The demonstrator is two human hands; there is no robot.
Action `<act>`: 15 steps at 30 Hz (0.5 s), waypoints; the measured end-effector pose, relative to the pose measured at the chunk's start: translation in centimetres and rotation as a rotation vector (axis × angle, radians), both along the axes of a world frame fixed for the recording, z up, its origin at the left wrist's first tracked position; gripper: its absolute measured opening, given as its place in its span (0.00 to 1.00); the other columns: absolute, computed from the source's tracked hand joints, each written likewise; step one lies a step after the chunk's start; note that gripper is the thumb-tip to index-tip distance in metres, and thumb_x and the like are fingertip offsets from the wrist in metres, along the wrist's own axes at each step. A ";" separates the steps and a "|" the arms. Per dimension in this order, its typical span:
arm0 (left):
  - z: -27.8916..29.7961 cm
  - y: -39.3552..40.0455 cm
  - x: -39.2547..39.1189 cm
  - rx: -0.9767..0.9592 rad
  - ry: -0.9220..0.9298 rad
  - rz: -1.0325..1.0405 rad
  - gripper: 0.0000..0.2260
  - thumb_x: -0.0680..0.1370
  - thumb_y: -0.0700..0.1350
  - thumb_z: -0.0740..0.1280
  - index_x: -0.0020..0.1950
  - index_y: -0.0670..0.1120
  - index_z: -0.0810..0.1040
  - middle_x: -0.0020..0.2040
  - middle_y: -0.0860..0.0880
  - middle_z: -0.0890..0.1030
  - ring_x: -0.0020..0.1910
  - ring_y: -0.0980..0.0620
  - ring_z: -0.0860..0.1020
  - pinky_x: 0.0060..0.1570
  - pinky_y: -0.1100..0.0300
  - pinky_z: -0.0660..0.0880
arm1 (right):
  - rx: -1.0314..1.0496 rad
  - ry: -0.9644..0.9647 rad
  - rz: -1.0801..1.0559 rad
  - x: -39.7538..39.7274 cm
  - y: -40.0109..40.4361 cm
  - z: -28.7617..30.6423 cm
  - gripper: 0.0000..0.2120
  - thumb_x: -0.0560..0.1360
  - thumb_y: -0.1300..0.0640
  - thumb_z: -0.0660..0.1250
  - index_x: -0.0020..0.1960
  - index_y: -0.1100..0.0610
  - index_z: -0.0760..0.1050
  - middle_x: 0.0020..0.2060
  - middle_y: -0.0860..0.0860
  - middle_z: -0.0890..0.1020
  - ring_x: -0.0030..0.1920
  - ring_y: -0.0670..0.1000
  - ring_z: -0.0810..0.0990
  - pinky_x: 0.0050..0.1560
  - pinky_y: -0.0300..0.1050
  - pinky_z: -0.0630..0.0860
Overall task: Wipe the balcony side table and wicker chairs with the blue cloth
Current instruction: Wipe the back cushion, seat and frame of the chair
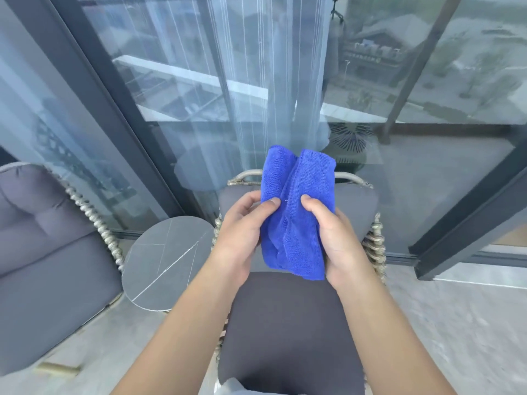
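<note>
The blue cloth [296, 212] is bunched and held up in front of me, above a wicker chair [293, 323] with a dark grey seat cushion. My left hand [242, 235] grips the cloth's left side, thumb on top. My right hand [336, 240] grips its right side, thumb pressed into the fabric. A round grey marble-look side table [162, 260] stands just left of that chair. A second wicker chair [48, 252] with grey cushions sits at the far left.
Glass balcony doors with dark frames [119, 132] rise right behind the chairs and table. A dark frame post [467, 226] angles down at the right. Pale stone floor [456, 332] spreads to the right and front left.
</note>
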State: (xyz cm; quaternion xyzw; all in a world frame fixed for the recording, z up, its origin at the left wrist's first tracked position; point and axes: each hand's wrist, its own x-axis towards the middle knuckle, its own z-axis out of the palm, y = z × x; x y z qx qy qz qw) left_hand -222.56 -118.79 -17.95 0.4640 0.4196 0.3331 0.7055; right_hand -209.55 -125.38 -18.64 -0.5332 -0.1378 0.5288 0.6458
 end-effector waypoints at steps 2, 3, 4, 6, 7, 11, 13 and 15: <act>-0.5 0.0 -0.5 -0.001 0.011 0.012 0.09 0.81 0.42 0.70 0.60 0.41 0.81 0.55 0.41 0.86 0.51 0.45 0.85 0.57 0.48 0.80 | -0.007 0.042 0.020 -0.2 0.0 -0.4 0.13 0.81 0.54 0.68 0.62 0.59 0.81 0.55 0.58 0.87 0.58 0.61 0.85 0.64 0.61 0.79; -0.8 0.0 -0.7 -0.008 0.017 0.015 0.09 0.81 0.42 0.70 0.60 0.41 0.81 0.56 0.41 0.86 0.51 0.44 0.85 0.57 0.48 0.80 | -0.013 0.056 0.028 -0.3 0.0 -0.7 0.13 0.81 0.54 0.68 0.62 0.59 0.82 0.55 0.58 0.87 0.58 0.61 0.85 0.64 0.61 0.79; -1.2 0.0 -0.9 -0.016 0.023 0.018 0.10 0.81 0.42 0.70 0.60 0.41 0.81 0.56 0.40 0.86 0.51 0.44 0.85 0.56 0.48 0.80 | -0.024 0.067 0.032 -0.5 0.0 -1.0 0.13 0.81 0.53 0.68 0.62 0.59 0.82 0.55 0.58 0.87 0.59 0.61 0.85 0.64 0.61 0.79; -1.8 -0.2 -1.3 -0.033 0.030 0.025 0.10 0.81 0.42 0.70 0.60 0.40 0.81 0.56 0.40 0.86 0.51 0.44 0.85 0.54 0.49 0.80 | -0.048 0.082 0.041 -1.0 -0.1 -1.6 0.14 0.81 0.53 0.68 0.62 0.59 0.81 0.55 0.58 0.87 0.58 0.62 0.85 0.64 0.62 0.79; -2.1 -0.3 -1.7 -0.043 0.027 0.034 0.10 0.81 0.42 0.70 0.60 0.40 0.81 0.56 0.40 0.86 0.51 0.43 0.85 0.54 0.49 0.80 | -0.062 0.085 0.056 -1.3 -0.2 -1.9 0.14 0.81 0.53 0.68 0.62 0.59 0.81 0.55 0.58 0.87 0.58 0.62 0.85 0.64 0.62 0.79; -3.0 -0.8 -3.0 -0.082 0.018 0.054 0.10 0.81 0.43 0.70 0.61 0.40 0.80 0.57 0.41 0.86 0.53 0.42 0.85 0.58 0.45 0.79 | -0.108 0.086 0.111 -2.1 0.1 -2.2 0.14 0.81 0.52 0.68 0.62 0.58 0.81 0.54 0.58 0.87 0.56 0.60 0.86 0.59 0.58 0.82; -3.1 -1.1 -3.8 -0.100 0.011 0.067 0.10 0.82 0.43 0.69 0.60 0.40 0.80 0.58 0.41 0.86 0.55 0.42 0.84 0.59 0.45 0.78 | -0.116 0.088 0.136 -2.7 0.3 -2.1 0.14 0.81 0.53 0.68 0.62 0.58 0.81 0.53 0.58 0.87 0.53 0.59 0.87 0.53 0.54 0.82; -3.0 -1.1 -4.4 -0.110 0.000 0.085 0.10 0.81 0.43 0.70 0.60 0.40 0.80 0.59 0.40 0.85 0.55 0.41 0.84 0.60 0.44 0.78 | -0.120 0.093 0.163 -3.4 0.7 -2.0 0.14 0.80 0.53 0.68 0.62 0.59 0.81 0.53 0.58 0.87 0.50 0.58 0.87 0.51 0.53 0.81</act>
